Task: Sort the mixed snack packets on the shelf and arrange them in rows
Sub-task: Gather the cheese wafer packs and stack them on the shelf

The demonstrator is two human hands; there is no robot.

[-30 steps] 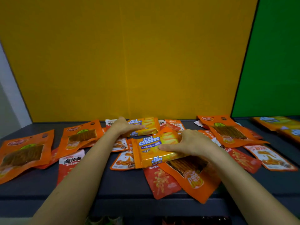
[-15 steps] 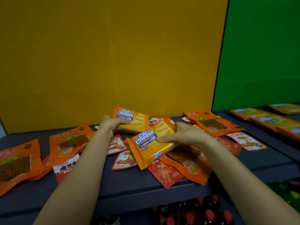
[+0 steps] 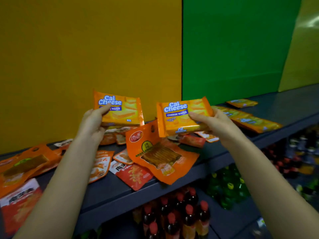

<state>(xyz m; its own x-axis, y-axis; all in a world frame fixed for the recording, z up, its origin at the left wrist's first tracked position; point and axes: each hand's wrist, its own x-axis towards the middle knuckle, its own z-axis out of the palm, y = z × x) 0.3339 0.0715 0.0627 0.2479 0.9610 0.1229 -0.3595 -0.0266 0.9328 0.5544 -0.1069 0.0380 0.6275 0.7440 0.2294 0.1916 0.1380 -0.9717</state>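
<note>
My left hand [image 3: 91,121] grips a yellow-orange Cal Cheese wafer packet [image 3: 120,112] and holds it upright above the shelf. My right hand [image 3: 214,122] grips a second Cal Cheese wafer packet [image 3: 179,118], also lifted clear of the pile. Below them a mixed heap lies on the dark grey shelf [image 3: 120,195]: a large orange pouch with a clear window [image 3: 158,154], red packets [image 3: 134,175] and small orange-white sachets [image 3: 101,164]. A row of Cal Cheese packets [image 3: 248,119] lies flat further right on the shelf.
More orange pouches [image 3: 24,163] and a red-white packet [image 3: 19,204] lie at the left end. Yellow [image 3: 86,49] and green [image 3: 233,49] panels back the shelf. Below the shelf stand red-capped bottles [image 3: 172,216] and green bottles [image 3: 227,188].
Both hands have lifted their wafer packets up off the pile and apart. The view has swung to the right, showing more of the green panel and the row of packets.
</note>
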